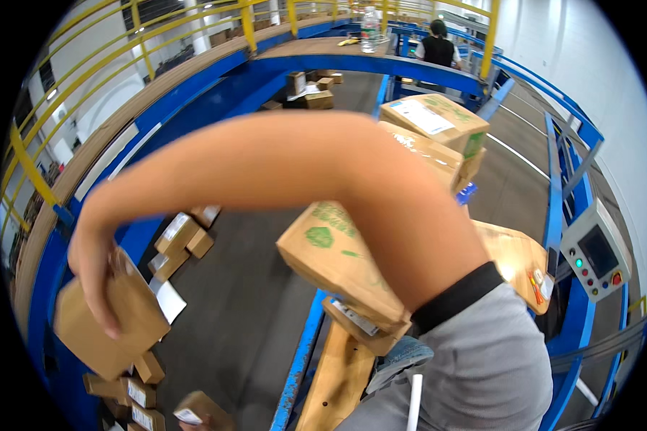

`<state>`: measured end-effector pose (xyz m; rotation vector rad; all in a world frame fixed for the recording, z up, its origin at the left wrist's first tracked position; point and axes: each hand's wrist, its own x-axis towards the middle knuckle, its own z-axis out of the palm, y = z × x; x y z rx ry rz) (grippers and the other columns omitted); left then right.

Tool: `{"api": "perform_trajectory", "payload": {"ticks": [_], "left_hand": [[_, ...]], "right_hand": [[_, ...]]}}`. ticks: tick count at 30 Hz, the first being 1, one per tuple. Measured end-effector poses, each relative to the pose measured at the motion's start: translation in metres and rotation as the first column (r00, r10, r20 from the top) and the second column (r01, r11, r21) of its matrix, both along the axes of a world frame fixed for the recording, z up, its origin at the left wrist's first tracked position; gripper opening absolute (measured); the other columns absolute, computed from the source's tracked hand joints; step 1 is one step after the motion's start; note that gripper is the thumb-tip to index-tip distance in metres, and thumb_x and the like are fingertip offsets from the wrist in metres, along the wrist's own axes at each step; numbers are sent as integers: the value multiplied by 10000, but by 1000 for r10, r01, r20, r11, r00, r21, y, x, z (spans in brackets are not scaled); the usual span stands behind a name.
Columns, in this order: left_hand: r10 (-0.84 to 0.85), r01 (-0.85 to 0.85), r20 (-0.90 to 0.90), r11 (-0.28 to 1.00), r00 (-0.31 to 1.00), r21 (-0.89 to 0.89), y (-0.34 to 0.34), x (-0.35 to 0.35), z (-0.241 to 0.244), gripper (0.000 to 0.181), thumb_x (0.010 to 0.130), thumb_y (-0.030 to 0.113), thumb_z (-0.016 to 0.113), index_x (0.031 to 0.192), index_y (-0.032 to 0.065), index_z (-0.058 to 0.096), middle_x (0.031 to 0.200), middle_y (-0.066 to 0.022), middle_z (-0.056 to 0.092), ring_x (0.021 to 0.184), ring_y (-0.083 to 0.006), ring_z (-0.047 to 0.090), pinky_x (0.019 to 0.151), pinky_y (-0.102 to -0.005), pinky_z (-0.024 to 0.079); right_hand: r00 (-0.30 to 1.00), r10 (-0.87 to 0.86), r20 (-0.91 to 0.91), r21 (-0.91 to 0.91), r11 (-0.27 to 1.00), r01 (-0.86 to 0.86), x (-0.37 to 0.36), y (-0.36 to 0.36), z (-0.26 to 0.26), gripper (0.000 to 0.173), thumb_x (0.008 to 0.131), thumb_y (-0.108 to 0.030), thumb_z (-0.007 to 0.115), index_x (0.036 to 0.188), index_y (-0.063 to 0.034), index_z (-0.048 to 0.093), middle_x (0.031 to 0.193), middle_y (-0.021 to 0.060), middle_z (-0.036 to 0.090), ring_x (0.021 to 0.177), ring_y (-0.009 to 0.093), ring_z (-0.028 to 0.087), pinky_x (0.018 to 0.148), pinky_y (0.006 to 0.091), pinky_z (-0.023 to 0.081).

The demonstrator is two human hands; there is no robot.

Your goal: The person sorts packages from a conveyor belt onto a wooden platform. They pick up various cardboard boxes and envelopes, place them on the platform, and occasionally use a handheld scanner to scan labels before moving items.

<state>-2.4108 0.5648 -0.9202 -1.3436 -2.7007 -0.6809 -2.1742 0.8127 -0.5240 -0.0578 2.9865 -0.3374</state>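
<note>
My right arm reaches across the view to the far left. My right hand (pixel 94 275) holds a plain brown cardboard box (pixel 118 323) from above, with fingers bent over its near face. That box is tilted above smaller cartons along the conveyor's blue side wall. At the bottom edge, fingers of my left hand (pixel 200 423) show against a small cardboard box (pixel 207 407) with a white label; most of this hand is out of frame. Beneath both boxes runs a dark conveyor belt (pixel 232 301). Slight blur covers the right arm and hand.
Larger cartons with green print (pixel 323 237) stand beside the belt, partly behind my arm. Several small cartons (pixel 178 237) lie along the left wall. A control panel (pixel 596 253) stands at right, near a wooden board (pixel 512 258). Ahead, a person (pixel 438 51) stands beyond a blue beam (pixel 366 64).
</note>
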Motion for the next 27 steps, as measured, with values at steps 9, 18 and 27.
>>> {"api": "perform_trajectory", "payload": {"ticks": [9, 18, 27], "left_hand": [[-279, 247, 53, 911, 959, 331, 37, 166, 160, 1111, 697, 334, 858, 1575, 11, 259, 1501, -181, 396, 1383, -335, 396, 1136, -439, 366], [-596, 542, 267, 802, 757, 252, 163, 504, 226, 1114, 689, 397, 863, 1553, -23, 300, 1449, -197, 447, 1334, -328, 455, 1102, -426, 401], [-805, 755, 240, 592, 542, 283, 214, 738, 307, 1127, 681, 461, 869, 1532, -57, 341, 1398, -212, 499, 1285, -322, 514, 1068, -414, 437]], "right_hand": [[255, -777, -576, -812, 580, -68, 514, -7, 5, 702, 876, -444, 779, 1476, -168, 539, 1399, 166, 556, 1293, 308, 551, 1111, 417, 457], [-467, -805, -366, -896, 440, -57, 974, -34, -291, 682, 841, -426, 737, 1377, -51, 542, 1257, 136, 661, 1147, 272, 662, 982, 421, 550], [-531, -763, -368, -531, -297, 794, 1044, -59, -421, 868, 533, -233, 918, 1292, -60, 534, 1251, 140, 606, 1191, 334, 563, 1055, 453, 399]]}}
